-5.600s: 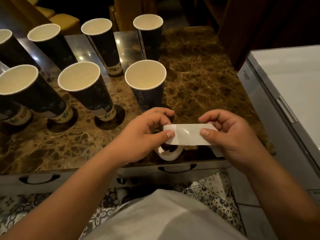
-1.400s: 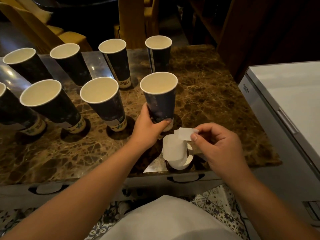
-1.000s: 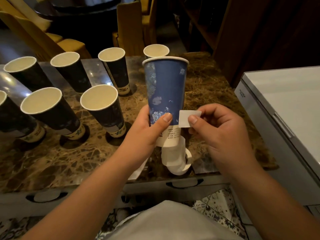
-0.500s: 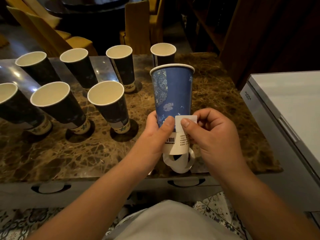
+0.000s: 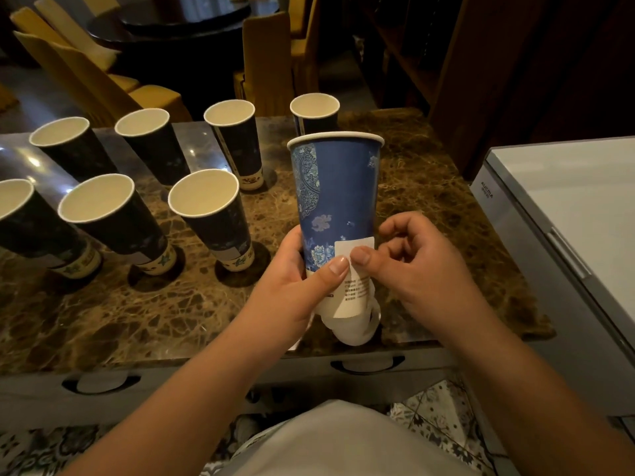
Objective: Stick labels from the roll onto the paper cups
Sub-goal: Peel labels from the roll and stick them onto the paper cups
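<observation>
A tall blue paper cup (image 5: 338, 187) is lifted upright above the table's front edge. My left hand (image 5: 295, 286) grips its lower part. A small white label (image 5: 357, 244) lies flat on the cup's side. My right hand (image 5: 422, 269) has its thumb on the label's lower edge, with the fingers curled beside the cup. The white label roll (image 5: 357, 329) rests on the table just below the cup, partly hidden by it.
Several dark paper cups stand upright in two rows on the brown marble table (image 5: 429, 187), the nearest one (image 5: 213, 214) left of my left hand. A white appliance (image 5: 567, 207) borders the table on the right. Yellow chairs (image 5: 264, 63) stand beyond.
My left hand took the cup from the table and lifted it. My right hand peeled a label off the roll and brought it onto the cup's side, where the thumb now holds it flat.
</observation>
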Demonstrator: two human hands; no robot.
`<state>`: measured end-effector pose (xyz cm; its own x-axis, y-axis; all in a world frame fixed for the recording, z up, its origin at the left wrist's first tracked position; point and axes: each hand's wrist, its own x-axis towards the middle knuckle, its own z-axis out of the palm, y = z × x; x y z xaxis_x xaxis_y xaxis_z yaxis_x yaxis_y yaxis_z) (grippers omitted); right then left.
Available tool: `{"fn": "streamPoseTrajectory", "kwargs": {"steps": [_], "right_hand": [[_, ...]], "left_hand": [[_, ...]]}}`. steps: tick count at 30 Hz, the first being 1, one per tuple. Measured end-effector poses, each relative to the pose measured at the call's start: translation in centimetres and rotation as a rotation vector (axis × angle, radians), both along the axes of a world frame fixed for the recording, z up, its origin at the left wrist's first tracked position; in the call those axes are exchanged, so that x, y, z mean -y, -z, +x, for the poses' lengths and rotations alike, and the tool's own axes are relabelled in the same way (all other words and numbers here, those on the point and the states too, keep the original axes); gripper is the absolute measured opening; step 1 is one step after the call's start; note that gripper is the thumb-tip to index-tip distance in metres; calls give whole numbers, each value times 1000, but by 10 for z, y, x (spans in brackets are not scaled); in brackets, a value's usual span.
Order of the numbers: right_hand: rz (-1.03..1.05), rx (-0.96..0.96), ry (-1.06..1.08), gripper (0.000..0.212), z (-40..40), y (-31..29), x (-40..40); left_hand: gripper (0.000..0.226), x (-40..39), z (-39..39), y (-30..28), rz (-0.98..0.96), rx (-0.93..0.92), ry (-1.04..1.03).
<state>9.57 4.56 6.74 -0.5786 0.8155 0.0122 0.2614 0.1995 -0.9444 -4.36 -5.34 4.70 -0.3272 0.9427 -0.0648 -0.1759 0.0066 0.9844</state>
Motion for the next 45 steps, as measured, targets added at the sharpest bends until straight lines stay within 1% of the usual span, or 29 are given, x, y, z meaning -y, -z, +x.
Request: {"fn": "streamPoseTrajectory", "kwargs": {"steps": [1,3,4,6,8,12,15,18,20,23,28,31,34,37,40,41,43,44,45], "right_hand": [[-54,-22,-67,56,2,-3,-3],[-164,-114,-183,45,5,-7,-7],[-204,-153,-212,42,6,-10,-9],[-218,-183,-229,44,5,-12,-13],[-160,-173,-194,45,1,-16,-16],[10,-116,-131,41,-13,-19,-32],[109,-38,-109,44,-29,-11,-50],[201,56,-91,48,-43,5,-64],[235,112,-95,48,-51,18,-71],[230,191,-96,48,-57,38,-77],[196,253,-113,52,-61,63,-76],[218,301,-118,52,-64,68,-78],[231,304,-112,52,-65,70,-79],[224,309,-133,51,-63,72,-80],[194,383,-173,54,-55,75,-78],[201,395,-163,53,-50,76,-76],[217,344,-107,42,-35,71,-68],[216,270,-84,33,-24,66,-61],[225,182,-84,25,-13,60,-54]], "left_hand": [[58,1,-1,-2,3,-17,25],[56,1,-4,-5,-3,-64,80],[57,0,-6,-7,-9,-89,103],[61,-2,-12,-12,-21,-144,128],[63,-6,-17,-19,-14,-211,112],[54,-21,-30,-27,14,-387,-60],[55,-36,-41,-21,-2,-536,-115],[57,-49,-54,-7,-46,-610,-143],[57,-53,-59,4,-81,-594,-153],[56,-56,-61,24,-146,-563,-186],[60,-54,-65,52,-230,-565,-181],[62,-57,-65,58,-245,-573,-196],[63,-60,-65,60,-259,-567,-204],[65,-57,-65,63,-260,-560,-171],[69,-46,-60,68,-304,-509,-187],[67,-39,-56,69,-312,-494,-215],[52,-19,-48,67,-255,-489,-255],[46,-9,-44,64,-206,-505,-239],[45,1,-42,60,-155,-536,-192]]}}
